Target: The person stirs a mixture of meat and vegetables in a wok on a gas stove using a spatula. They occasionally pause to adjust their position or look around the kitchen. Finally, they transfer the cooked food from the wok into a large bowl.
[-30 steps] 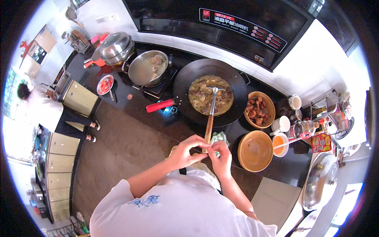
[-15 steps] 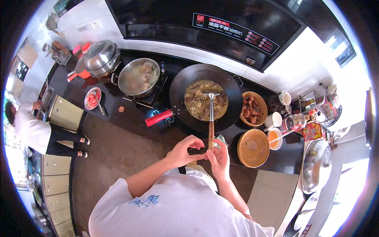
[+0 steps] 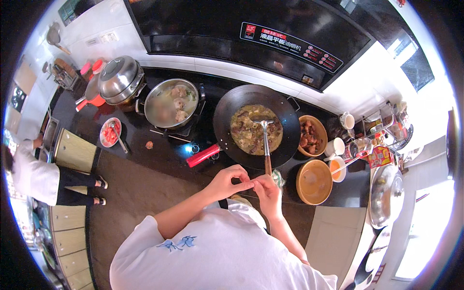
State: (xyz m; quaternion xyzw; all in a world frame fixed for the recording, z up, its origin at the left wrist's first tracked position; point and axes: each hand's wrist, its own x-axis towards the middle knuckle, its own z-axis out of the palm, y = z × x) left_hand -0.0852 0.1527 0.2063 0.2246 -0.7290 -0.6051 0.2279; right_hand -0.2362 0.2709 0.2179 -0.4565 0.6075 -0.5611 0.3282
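My left hand point(image 3: 228, 184) and my right hand point(image 3: 268, 194) meet in front of my body, fingertips pinched together. Whatever they pinch, if anything, is too small to make out. Just beyond them stands a black wok point(image 3: 222, 107) with a red handle point(image 3: 203, 155), holding a brownish stew point(image 3: 251, 137) with chunks in it. A spatula point(image 3: 266, 140) rests in the wok, its wooden handle pointing back to my right hand; the handle's end lies close to the fingers, and I cannot tell if they touch. A green-and-white item point(image 3: 277, 178) shows partly beside that hand.
Left of the wok stand a steel pot of soup with meat point(image 3: 180, 103), a lidded steel pot point(image 3: 121, 81) and a bowl of red pieces point(image 3: 111, 132). To the right are a bowl of browned meat point(image 3: 312, 136), a tan bowl point(image 3: 314, 182) and cups. Another person point(image 3: 36, 174) stands far left.
My hands have drawn together at the fingertips, the right fingers closing in. The spatula has tilted slightly within the wok. The whole view has shifted a little.
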